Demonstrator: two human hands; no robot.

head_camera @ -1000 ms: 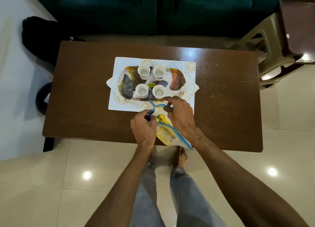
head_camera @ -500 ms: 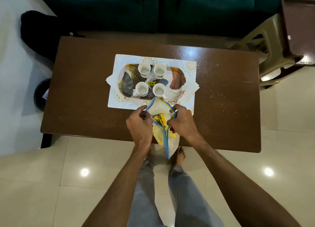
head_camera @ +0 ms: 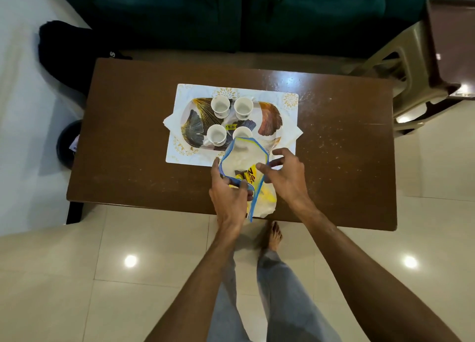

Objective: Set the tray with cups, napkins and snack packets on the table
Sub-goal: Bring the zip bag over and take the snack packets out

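One bag (head_camera: 241, 159) rim between left fingers (head_camera: 241, 191), beside right fingers (head_camera: 262, 167)

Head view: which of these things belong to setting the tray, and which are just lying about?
Part of the job: tray, four cups, napkins under it, zip bag of snack packets gripped by the left hand, right hand at its rim, table.
Just lying about: black bag on the floor, plastic chair, green sofa.
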